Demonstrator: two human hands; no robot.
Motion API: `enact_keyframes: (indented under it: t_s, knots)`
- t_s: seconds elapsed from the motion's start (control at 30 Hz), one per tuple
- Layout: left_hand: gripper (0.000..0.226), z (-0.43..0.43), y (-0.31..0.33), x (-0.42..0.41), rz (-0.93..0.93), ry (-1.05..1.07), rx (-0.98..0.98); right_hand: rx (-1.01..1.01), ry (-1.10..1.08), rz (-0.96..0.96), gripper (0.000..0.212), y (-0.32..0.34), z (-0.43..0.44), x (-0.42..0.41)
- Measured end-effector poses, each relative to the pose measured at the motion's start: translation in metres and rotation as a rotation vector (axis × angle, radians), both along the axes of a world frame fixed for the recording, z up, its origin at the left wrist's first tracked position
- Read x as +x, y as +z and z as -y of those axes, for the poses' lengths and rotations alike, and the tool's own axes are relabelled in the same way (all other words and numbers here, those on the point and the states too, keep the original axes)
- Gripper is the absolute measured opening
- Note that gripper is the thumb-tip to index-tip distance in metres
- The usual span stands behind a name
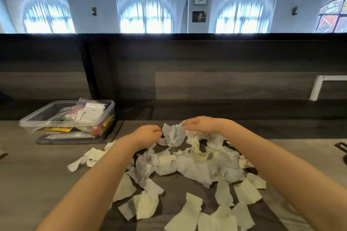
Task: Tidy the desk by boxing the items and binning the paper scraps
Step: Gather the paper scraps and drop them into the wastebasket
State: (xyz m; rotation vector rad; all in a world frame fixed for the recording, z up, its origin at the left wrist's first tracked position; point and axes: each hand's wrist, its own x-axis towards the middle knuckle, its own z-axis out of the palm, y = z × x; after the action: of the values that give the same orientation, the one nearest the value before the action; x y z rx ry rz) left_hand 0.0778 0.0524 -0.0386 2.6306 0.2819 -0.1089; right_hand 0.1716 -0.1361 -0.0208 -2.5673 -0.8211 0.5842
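Observation:
Several torn white and yellowish paper scraps [187, 170] lie spread over the dark wooden desk [37, 174] in front of me. At the far side of the heap stands a bunched clump of scraps [173, 135]. My left hand [147, 134] has its fingers curled at the clump's left edge, pinching paper there. My right hand [199, 124] cups over the clump's right top, fingers bent down onto the paper. A clear plastic box [47, 118] at the left holds packets and small items.
The box sits on a dark flat lid or tray [75, 139]. A dark wooden partition [206, 80] rises behind the desk. A white frame [317, 86] leans at the right, and a black object [340, 146] shows at the right edge.

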Motion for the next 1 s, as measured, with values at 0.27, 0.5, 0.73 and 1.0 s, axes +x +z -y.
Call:
enact_keyframes:
  t_s: [0.27,0.5,0.73,1.0]
  knots:
    - [0.038,-0.011,0.020,-0.047,0.374,0.114,0.003,0.228,-0.013,0.111,0.034,0.024,-0.005,-0.048]
    - [0.035,-0.053,-0.005,-0.111,0.355,0.307,0.116,0.145,0.023,0.357,0.038,0.014,-0.029,-0.130]
    - [0.054,-0.049,-0.025,-0.125,0.069,0.284,0.184,0.167,0.051,0.507,0.043,-0.015,-0.017,-0.201]
    - [0.044,0.005,-0.006,-0.136,0.389,0.170,0.026,0.424,-0.228,0.549,0.030,-0.016,0.038,-0.210]
